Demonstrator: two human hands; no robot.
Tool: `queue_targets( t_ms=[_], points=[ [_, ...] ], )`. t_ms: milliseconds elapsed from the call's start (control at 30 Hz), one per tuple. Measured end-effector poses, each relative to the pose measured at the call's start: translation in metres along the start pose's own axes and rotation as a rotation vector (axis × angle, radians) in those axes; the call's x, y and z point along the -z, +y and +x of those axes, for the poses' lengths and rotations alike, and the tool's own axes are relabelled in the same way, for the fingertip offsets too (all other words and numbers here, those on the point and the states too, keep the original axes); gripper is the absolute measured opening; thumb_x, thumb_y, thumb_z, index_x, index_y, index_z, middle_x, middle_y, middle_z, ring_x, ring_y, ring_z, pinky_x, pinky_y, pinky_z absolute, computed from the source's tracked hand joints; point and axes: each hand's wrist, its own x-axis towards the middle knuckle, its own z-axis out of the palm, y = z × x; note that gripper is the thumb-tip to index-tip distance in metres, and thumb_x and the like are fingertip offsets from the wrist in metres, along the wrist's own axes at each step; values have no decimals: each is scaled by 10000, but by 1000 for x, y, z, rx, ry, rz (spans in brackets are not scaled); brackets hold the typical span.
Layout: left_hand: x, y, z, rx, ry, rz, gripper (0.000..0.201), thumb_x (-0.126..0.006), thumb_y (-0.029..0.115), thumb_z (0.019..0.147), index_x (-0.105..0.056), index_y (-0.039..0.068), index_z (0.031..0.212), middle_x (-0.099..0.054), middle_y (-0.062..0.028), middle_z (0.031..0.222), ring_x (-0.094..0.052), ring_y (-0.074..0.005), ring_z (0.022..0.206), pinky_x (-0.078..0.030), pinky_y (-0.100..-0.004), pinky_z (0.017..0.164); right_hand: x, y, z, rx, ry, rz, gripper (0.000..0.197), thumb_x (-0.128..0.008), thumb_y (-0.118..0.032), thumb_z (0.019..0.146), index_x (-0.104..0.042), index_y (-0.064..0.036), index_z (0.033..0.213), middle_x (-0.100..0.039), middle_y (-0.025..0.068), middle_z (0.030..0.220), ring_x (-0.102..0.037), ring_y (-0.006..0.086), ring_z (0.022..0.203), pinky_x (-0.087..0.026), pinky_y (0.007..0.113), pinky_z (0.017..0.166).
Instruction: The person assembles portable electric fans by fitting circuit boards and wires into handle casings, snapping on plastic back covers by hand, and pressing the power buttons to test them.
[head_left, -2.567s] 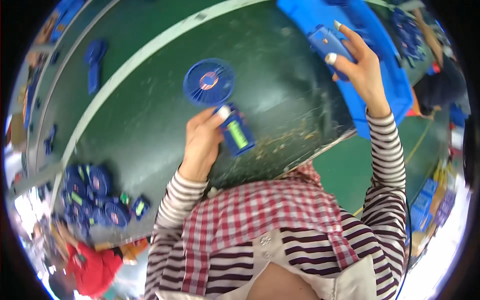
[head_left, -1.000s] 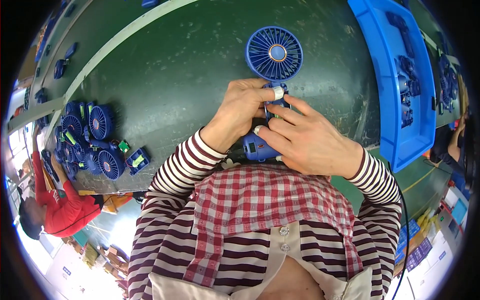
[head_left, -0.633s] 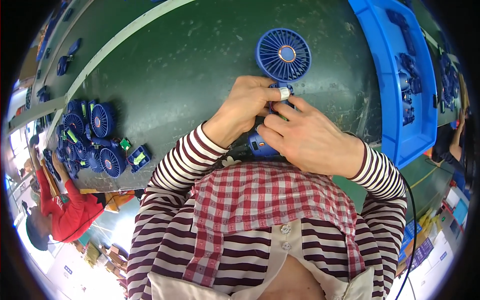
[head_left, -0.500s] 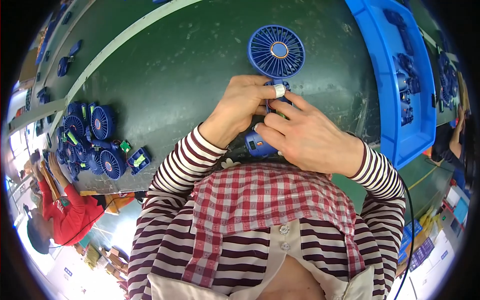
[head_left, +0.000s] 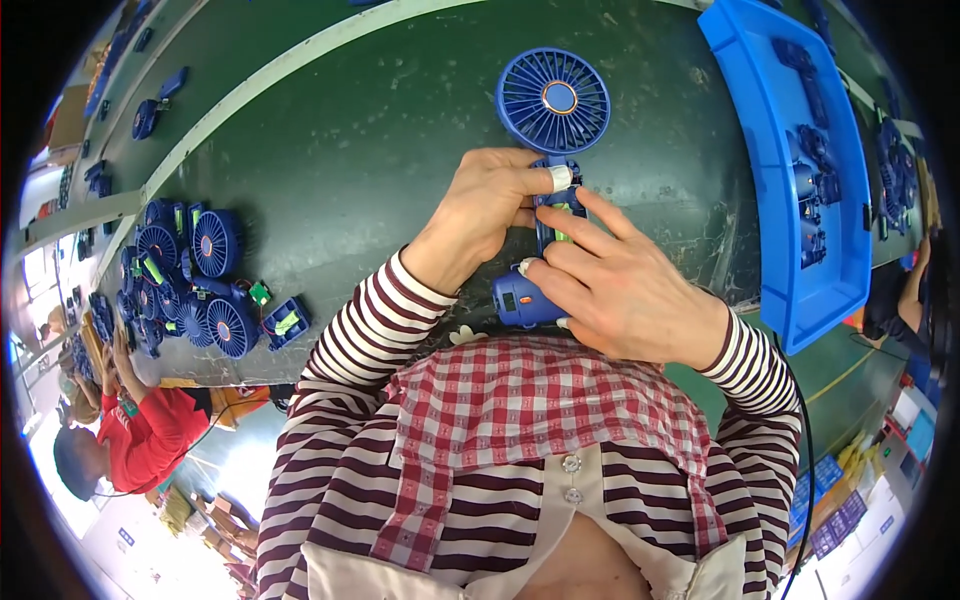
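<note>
A blue handheld fan (head_left: 553, 100) lies on the green tabletop, its round grille pointing away from me. My left hand (head_left: 478, 205) is closed round the top of its handle, the thumb, with a white wrap, lying across it. The handle is opened up, and a yellow-green part (head_left: 563, 225) shows inside. My right hand (head_left: 625, 270) bends over the lower handle, fingertips pressing on it; its palm side is hidden. Beneath that hand, close to my apron, is a rounded blue casing piece (head_left: 522, 300) with a small dark window.
Several blue fans and opened handles lie piled at the left (head_left: 185, 285), with a small green circuit board (head_left: 260, 293) beside them. A blue bin (head_left: 785, 290) holding dark blue parts stands at the right. A person in red (head_left: 160, 430) works at the far left.
My right fingertips have shifted and spread a little, uncovering more of the opened handle. My left hand keeps its hold on the fan. The view has tilted slightly.
</note>
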Motion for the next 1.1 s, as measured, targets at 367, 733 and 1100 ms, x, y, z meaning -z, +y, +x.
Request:
queue_targets(
  t_ms=[367, 733, 1100],
  points=[
    [-7, 0, 3, -5, 1, -9, 158, -593, 62, 825, -618, -64, 916, -635, -100, 819, -604, -160, 685, -490, -261, 571, 4, 5, 4, -3, -112, -25, 439, -655, -120, 586, -566, -7, 1000, -544, 101, 912, -485, 311, 1085, -339, 476, 991],
    [-5, 8, 7, 30, 59, 98, 143, -650, 108, 779, -616, -30, 799, -570, -59, 702, -551, -149, 613, -457, -290, 484, 2, 17, 15, 36, -118, -121, 439, -680, -242, 592, -578, -44, 971, -572, 95, 885, -526, 293, 982, -327, 436, 973],
    [21, -24, 11, -238, 45, -228, 103, -587, 92, 834, -635, 9, 871, -605, -41, 755, -558, -106, 613, -452, -232, 501, 18, 11, 0, -231, 384, 269, 554, -718, -209, 636, -548, -27, 1131, -597, 119, 1006, -557, 288, 944, -411, 403, 881]
  ],
)
